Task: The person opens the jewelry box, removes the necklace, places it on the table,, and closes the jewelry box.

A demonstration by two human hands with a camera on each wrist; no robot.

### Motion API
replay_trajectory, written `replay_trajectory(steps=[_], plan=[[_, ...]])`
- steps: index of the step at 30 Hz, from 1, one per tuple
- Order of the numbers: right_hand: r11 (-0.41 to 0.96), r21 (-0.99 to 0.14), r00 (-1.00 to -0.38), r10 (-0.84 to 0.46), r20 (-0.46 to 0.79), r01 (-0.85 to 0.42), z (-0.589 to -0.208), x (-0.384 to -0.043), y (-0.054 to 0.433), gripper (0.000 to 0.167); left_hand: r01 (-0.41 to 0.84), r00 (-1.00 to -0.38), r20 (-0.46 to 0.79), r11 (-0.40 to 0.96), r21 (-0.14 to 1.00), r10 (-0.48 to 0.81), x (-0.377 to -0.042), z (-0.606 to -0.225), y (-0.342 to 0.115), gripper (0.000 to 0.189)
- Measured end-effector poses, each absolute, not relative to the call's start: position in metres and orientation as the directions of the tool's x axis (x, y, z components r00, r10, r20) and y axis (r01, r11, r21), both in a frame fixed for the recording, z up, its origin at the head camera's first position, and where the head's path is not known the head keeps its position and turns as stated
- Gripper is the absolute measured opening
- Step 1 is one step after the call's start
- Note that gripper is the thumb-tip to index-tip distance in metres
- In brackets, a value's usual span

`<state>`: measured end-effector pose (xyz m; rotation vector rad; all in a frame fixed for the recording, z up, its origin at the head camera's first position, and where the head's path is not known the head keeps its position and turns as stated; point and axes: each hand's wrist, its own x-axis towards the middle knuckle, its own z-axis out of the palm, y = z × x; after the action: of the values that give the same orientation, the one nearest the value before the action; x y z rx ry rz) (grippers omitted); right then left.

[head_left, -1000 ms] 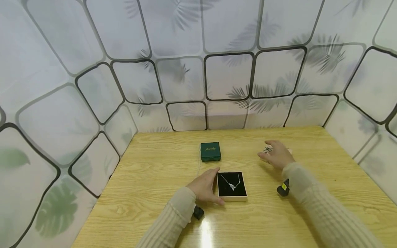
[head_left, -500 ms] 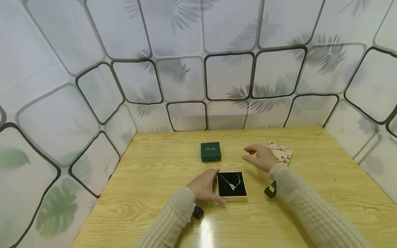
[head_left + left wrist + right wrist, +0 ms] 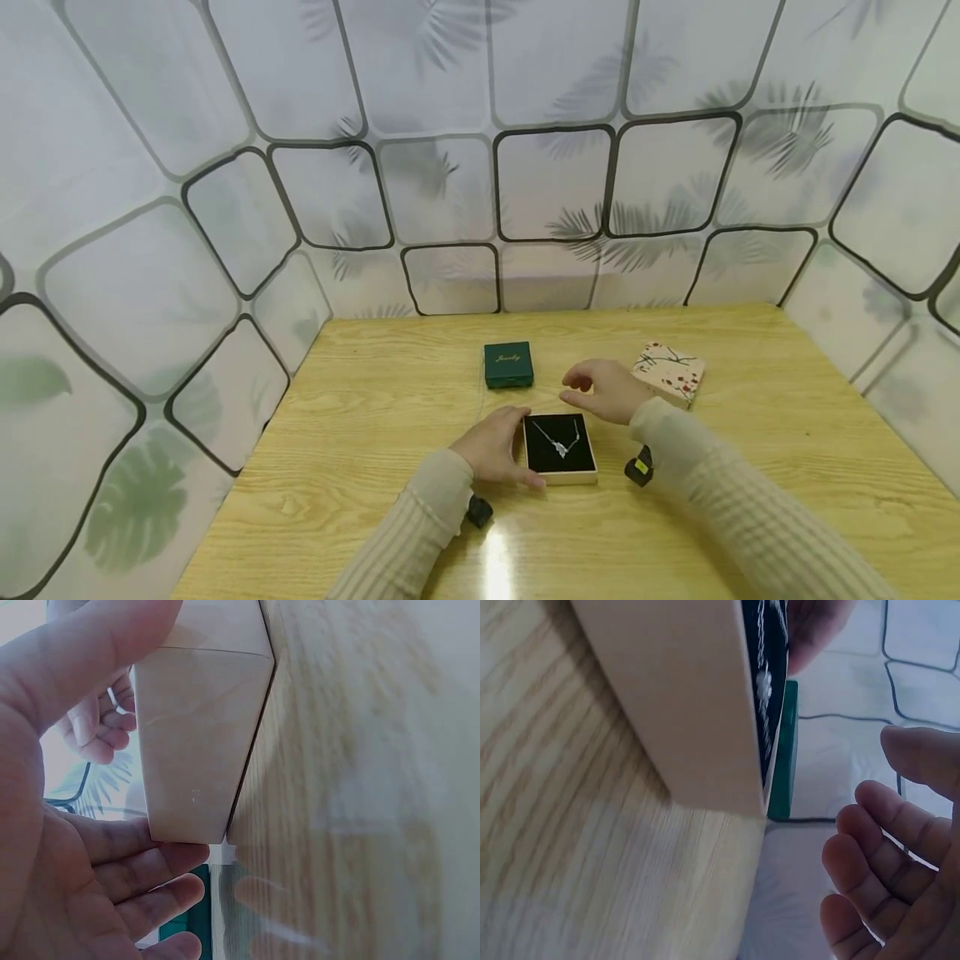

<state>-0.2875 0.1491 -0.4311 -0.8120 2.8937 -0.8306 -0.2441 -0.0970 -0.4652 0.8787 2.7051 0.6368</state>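
Observation:
A pale open box (image 3: pixel 561 479) sits on the table with a black insert (image 3: pixel 543 454) inside. On the insert lies a silver necklace (image 3: pixel 561 450) with a pendant. My left hand (image 3: pixel 491 448) holds the box at its left side; in the left wrist view the thumb lies along one face and fingers (image 3: pixel 180 859) touch the opposite edge. My right hand (image 3: pixel 603 392) hovers just beyond the box's upper right corner, fingers loosely bent, holding nothing. In the right wrist view its fingers (image 3: pixel 866 877) are apart from the box.
Behind the box stands a dark green jewelry box (image 3: pixel 508 365), with a thin pale chain or cord beside it. A cream lid-like box with a red flower pattern (image 3: pixel 671 371) lies behind my right hand. Patterned fabric walls (image 3: pixel 551 183) border the wooden table (image 3: pixel 360 375).
My right hand has moved left and nearer, away from the flower-patterned piece, which now shows more fully. The left hand has stayed at the open box.

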Motion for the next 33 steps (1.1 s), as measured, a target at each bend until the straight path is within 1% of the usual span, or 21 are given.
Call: replay_trajectory(steps=[6, 10, 20, 28, 33], plan=[[0.683, -0.466, -0.804, -0.584, 0.115, -0.562, -0.427, -0.281, 0.137, 0.016, 0.511, -0.79, -0.074, 0.721, 0.468, 0.608, -0.244, -0.465, -0.097, 0.115], [0.674, -0.453, -0.783, -0.615, 0.093, -0.583, -0.425, -0.278, 0.129, 0.015, 0.514, -0.79, -0.064, 0.716, 0.471, 0.609, -0.245, -0.465, -0.097, 0.114], [0.693, -0.423, -0.76, -0.649, -0.014, -0.584, -0.423, -0.27, 0.111, 0.014, 0.512, -0.79, -0.077, 0.723, 0.465, 0.609, -0.244, -0.468, -0.099, 0.115], [0.739, -0.311, -0.756, -0.649, -0.086, -0.598, -0.423, -0.27, 0.102, 0.017, 0.52, -0.782, -0.068, 0.709, 0.476, 0.619, -0.244, -0.467, -0.099, 0.114], [0.757, -0.272, -0.76, -0.639, -0.116, -0.594, -0.425, -0.268, 0.097, 0.021, 0.506, -0.784, -0.082, 0.71, 0.489, 0.615, -0.243, -0.466, -0.098, 0.114]])
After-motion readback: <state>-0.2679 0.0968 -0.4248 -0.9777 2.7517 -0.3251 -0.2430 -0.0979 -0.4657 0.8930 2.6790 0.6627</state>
